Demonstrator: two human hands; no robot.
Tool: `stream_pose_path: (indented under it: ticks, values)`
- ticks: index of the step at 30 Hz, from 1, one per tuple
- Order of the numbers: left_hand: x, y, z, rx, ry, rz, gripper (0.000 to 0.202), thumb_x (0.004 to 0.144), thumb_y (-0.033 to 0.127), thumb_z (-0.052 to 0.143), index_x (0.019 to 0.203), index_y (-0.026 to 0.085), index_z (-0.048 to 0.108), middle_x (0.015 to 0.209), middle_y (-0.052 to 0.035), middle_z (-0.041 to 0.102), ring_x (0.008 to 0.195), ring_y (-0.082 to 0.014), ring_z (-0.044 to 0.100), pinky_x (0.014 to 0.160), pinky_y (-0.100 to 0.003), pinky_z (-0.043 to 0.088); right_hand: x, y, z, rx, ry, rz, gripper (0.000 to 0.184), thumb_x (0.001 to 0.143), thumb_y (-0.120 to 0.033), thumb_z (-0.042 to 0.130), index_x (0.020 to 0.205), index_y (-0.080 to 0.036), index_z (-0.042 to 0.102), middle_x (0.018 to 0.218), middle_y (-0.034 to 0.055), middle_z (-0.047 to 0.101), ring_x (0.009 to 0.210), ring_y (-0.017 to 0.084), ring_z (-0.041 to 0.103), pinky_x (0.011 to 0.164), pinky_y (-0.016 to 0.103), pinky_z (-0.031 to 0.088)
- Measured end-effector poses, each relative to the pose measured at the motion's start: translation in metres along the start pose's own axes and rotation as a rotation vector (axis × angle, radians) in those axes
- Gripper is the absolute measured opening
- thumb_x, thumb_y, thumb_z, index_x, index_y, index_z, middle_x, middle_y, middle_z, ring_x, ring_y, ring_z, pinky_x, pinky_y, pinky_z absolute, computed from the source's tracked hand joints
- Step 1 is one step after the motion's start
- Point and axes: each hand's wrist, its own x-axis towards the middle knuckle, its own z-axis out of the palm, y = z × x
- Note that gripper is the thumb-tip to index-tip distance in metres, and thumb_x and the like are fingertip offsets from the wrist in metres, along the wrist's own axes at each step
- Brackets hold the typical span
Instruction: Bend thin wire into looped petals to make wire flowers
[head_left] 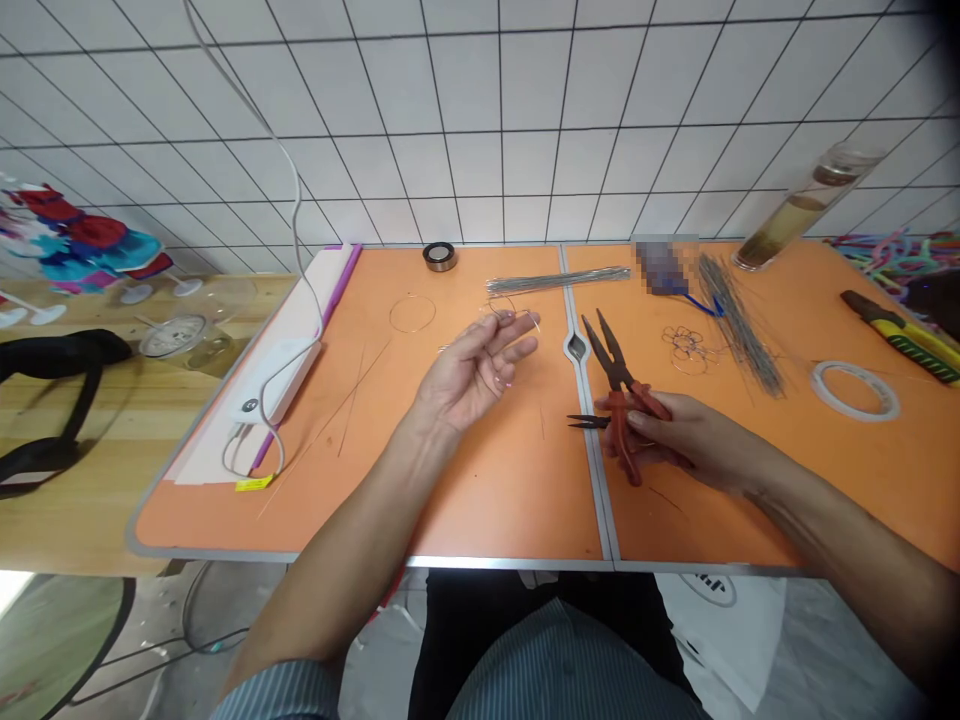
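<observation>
My left hand (pixel 472 372) is raised over the middle of the orange table, palm up. Its thumb and forefinger pinch a thin bent wire (pixel 537 323), partly hidden by the fingers; the other fingers are curled loosely. Over the right half of the table, my right hand (pixel 675 435) grips red-handled long-nose pliers (pixel 619 385), their jaws pointing away from me and slightly parted. A second, smaller pair of pliers (pixel 589 422) is in the same hand, its dark tips pointing left and its handles mostly covered.
Beyond my hands lie a wire bundle (pixel 559 281), a tape roll (pixel 439 257) and a wire ring (pixel 412 313). To the right are a flower-shaped wire piece (pixel 687 345), another wire bundle (pixel 742 325), a white ring (pixel 855 390), a utility knife (pixel 904 338) and a glass tube (pixel 802 215).
</observation>
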Motion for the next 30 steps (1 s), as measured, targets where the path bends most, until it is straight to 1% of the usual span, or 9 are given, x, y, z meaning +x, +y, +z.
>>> stream_pose_path:
  ticks: [2, 4, 8, 11, 14, 17, 21, 23, 30]
  values:
    - [0.0, 0.002, 0.001, -0.013, 0.035, -0.001, 0.023, 0.113, 0.023, 0.059, 0.099, 0.016, 0.076, 0.12, -0.0115, 0.087, 0.085, -0.0159, 0.086, 0.052, -0.014, 0.059, -0.006, 0.001, -0.003, 0.147, 0.018, 0.076, 0.049, 0.098, -0.054, 0.084, 0.133, -0.022, 0.069, 0.115, 0.0126, 0.081, 0.106, 0.03, 0.08, 0.089, 0.045, 0.064]
    - [-0.002, 0.002, 0.004, -0.032, 0.051, -0.031, 0.027, 0.114, 0.022, 0.054, 0.098, 0.015, 0.075, 0.115, -0.0108, 0.088, 0.081, -0.0158, 0.086, 0.05, -0.014, 0.058, -0.013, 0.0, -0.002, 0.186, 0.01, 0.086, 0.052, 0.099, -0.051, 0.085, 0.138, -0.022, 0.068, 0.122, 0.015, 0.081, 0.116, 0.033, 0.079, 0.092, 0.047, 0.065]
    - [-0.005, -0.001, 0.009, -0.037, 0.034, -0.07, 0.029, 0.115, 0.018, 0.05, 0.099, 0.014, 0.073, 0.114, -0.0117, 0.087, 0.079, -0.0167, 0.085, 0.049, -0.017, 0.058, -0.022, 0.0, 0.006, 0.178, -0.011, 0.07, 0.048, 0.1, -0.05, 0.084, 0.137, -0.022, 0.07, 0.125, 0.0153, 0.081, 0.119, 0.033, 0.078, 0.094, 0.048, 0.064]
    - [-0.003, -0.005, 0.007, -0.03, 0.024, -0.077, 0.027, 0.115, 0.019, 0.051, 0.101, 0.014, 0.073, 0.113, -0.0129, 0.087, 0.086, -0.0196, 0.087, 0.053, -0.018, 0.059, -0.023, 0.004, 0.011, 0.171, -0.013, 0.06, 0.045, 0.101, -0.052, 0.082, 0.133, -0.022, 0.071, 0.126, 0.0154, 0.08, 0.122, 0.034, 0.077, 0.095, 0.048, 0.064]
    - [0.0, -0.011, 0.002, -0.023, -0.004, -0.086, 0.02, 0.113, 0.022, 0.058, 0.105, 0.015, 0.075, 0.116, -0.0139, 0.087, 0.1, -0.0241, 0.088, 0.073, -0.024, 0.067, -0.024, 0.006, 0.013, 0.095, -0.056, 0.036, 0.041, 0.104, -0.054, 0.078, 0.128, -0.021, 0.073, 0.124, 0.0143, 0.079, 0.112, 0.031, 0.078, 0.094, 0.048, 0.064]
    - [0.002, -0.014, -0.003, -0.035, -0.046, -0.117, 0.018, 0.111, 0.025, 0.062, 0.104, 0.017, 0.076, 0.115, -0.012, 0.088, 0.109, -0.0289, 0.087, 0.098, -0.039, 0.069, -0.026, 0.005, 0.014, 0.032, -0.106, 0.038, 0.039, 0.107, -0.055, 0.074, 0.126, -0.021, 0.074, 0.124, 0.014, 0.079, 0.109, 0.029, 0.078, 0.094, 0.046, 0.064]
    - [0.002, -0.015, -0.005, -0.052, -0.119, -0.189, 0.026, 0.113, 0.027, 0.057, 0.1, 0.019, 0.078, 0.108, -0.0096, 0.089, 0.111, -0.0318, 0.086, 0.111, -0.056, 0.064, -0.026, -0.001, 0.017, 0.049, -0.15, 0.094, 0.042, 0.104, -0.054, 0.078, 0.129, -0.02, 0.073, 0.123, 0.015, 0.079, 0.11, 0.03, 0.079, 0.094, 0.046, 0.064]
    - [0.001, -0.015, -0.004, -0.047, -0.152, -0.211, 0.031, 0.114, 0.027, 0.053, 0.098, 0.019, 0.078, 0.104, -0.0101, 0.088, 0.11, -0.0313, 0.085, 0.111, -0.056, 0.064, -0.025, -0.002, 0.018, 0.093, -0.165, 0.126, 0.045, 0.102, -0.053, 0.081, 0.132, -0.02, 0.072, 0.122, 0.0159, 0.08, 0.111, 0.031, 0.08, 0.092, 0.046, 0.066]
    - [0.0, -0.015, -0.001, -0.026, -0.182, -0.183, 0.033, 0.116, 0.026, 0.049, 0.097, 0.017, 0.075, 0.091, -0.0098, 0.087, 0.096, -0.0242, 0.086, 0.093, -0.037, 0.068, -0.025, 0.003, 0.018, 0.203, -0.246, 0.223, 0.044, 0.1, -0.047, 0.084, 0.133, -0.021, 0.074, 0.122, 0.0174, 0.083, 0.117, 0.033, 0.083, 0.09, 0.043, 0.068]
